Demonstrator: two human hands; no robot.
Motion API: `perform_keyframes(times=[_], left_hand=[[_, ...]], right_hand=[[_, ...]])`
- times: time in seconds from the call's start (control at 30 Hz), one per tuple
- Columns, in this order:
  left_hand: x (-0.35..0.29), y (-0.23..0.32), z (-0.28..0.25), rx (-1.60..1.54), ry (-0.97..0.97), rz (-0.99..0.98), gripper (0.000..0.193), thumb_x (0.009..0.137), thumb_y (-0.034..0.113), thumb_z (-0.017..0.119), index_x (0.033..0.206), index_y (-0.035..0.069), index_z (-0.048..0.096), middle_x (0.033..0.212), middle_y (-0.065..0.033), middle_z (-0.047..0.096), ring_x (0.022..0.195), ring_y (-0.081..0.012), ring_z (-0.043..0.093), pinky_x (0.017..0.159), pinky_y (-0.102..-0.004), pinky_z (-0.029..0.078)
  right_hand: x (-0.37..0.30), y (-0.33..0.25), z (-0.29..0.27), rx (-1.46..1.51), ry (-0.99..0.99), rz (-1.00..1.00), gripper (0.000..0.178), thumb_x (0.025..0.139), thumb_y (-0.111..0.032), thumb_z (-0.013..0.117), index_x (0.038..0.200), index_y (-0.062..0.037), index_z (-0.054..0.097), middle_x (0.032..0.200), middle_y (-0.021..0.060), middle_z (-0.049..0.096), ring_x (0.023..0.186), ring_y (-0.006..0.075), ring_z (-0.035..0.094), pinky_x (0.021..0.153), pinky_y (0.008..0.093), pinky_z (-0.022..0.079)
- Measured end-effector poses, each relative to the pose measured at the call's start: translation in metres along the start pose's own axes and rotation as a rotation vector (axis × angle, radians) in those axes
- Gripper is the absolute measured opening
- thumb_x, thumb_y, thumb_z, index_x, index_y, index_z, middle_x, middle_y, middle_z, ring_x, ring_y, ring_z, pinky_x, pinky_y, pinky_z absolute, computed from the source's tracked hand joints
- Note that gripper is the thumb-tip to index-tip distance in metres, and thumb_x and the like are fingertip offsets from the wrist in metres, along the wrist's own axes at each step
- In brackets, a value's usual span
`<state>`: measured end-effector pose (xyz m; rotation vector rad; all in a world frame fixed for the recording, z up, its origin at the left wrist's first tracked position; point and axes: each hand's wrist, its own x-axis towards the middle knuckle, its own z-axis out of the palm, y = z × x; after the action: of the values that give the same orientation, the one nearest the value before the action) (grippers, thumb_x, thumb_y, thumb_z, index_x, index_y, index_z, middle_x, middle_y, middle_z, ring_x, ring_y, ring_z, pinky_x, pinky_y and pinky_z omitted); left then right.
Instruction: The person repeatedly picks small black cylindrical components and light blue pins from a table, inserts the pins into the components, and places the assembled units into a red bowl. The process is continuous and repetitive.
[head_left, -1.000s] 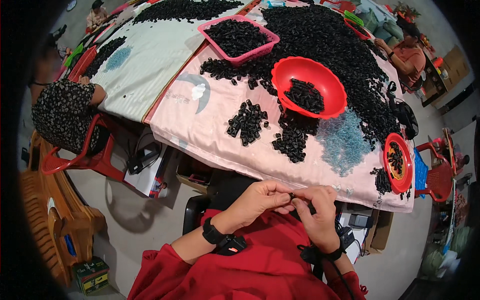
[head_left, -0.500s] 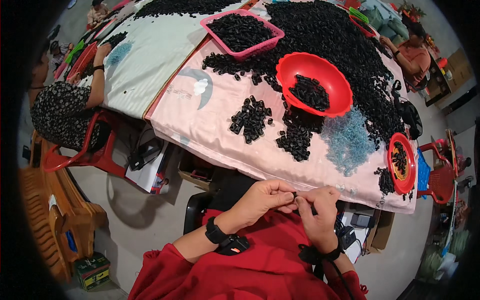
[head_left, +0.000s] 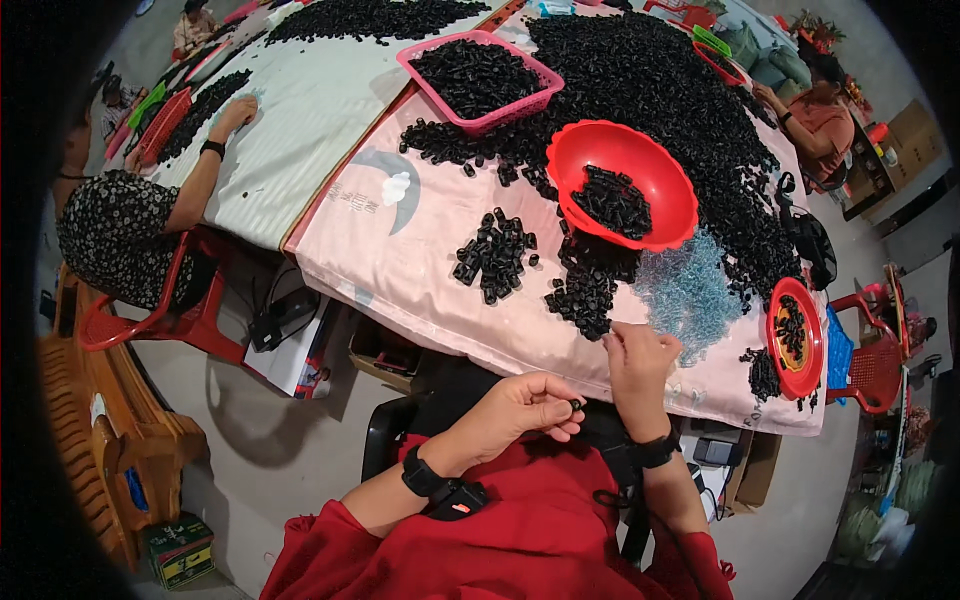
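My left hand (head_left: 528, 408) stays low over my lap, its fingers pinched on a small black plastic piece (head_left: 575, 405). Raised to the table edge, my right hand (head_left: 640, 362) has its fingertips on the pink cloth (head_left: 420, 240), beside a pile of small clear blue pieces (head_left: 690, 290) and a clump of black pieces (head_left: 585, 290). I cannot tell whether it holds anything. A smaller clump of black pieces (head_left: 495, 255) lies further left. Behind them stands a red bowl (head_left: 622, 185) with black pieces inside.
A pink basket (head_left: 478, 75) full of black pieces and a huge black heap (head_left: 690, 90) fill the far table. A small red bowl (head_left: 797, 338) sits at the right edge. One person sits at the left on a red chair (head_left: 150, 320); another person sits at the far right.
My right hand has left my left hand and risen to the table edge by the blue pieces. My left hand stays over my lap, still pinching a black piece.
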<state>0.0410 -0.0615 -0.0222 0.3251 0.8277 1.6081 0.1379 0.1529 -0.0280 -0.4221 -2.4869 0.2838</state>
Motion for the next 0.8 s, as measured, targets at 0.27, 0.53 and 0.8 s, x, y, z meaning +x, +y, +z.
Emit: perform_keyframes(times=[0.27,0.53,0.8], left_hand=[[-0.001,-0.001,-0.003,-0.053,-0.034,-0.006,0.025,0.107,0.015,0.068,0.126,-0.001,0.066,0.112,-0.0114,0.074,0.097,-0.0171,0.074,0.086,-0.0309,0.063],[-0.004,0.007,0.000,-0.051,-0.018,0.026,0.029,0.108,0.017,0.065,0.132,0.000,0.067,0.112,-0.0124,0.075,0.099,-0.0188,0.075,0.083,-0.0319,0.063],[-0.007,0.006,0.009,0.015,0.046,0.072,0.026,0.107,0.016,0.068,0.128,0.002,0.070,0.115,-0.0088,0.075,0.105,-0.0171,0.074,0.087,-0.0311,0.063]], right_hand=[[0.003,-0.003,0.001,-0.013,-0.062,-0.023,0.014,0.091,-0.009,0.076,0.102,-0.0094,0.068,0.097,0.0039,0.071,0.091,0.0238,0.065,0.094,0.0427,0.038],[-0.002,-0.035,-0.048,0.489,-0.105,0.311,0.017,0.091,0.004,0.071,0.108,-0.0020,0.071,0.093,0.0072,0.069,0.087,0.0199,0.063,0.086,0.0354,0.048],[-0.008,-0.064,-0.086,0.527,-0.201,0.191,0.017,0.093,0.003,0.071,0.109,-0.0010,0.075,0.093,0.0076,0.070,0.087,0.0205,0.064,0.086,0.0333,0.048]])
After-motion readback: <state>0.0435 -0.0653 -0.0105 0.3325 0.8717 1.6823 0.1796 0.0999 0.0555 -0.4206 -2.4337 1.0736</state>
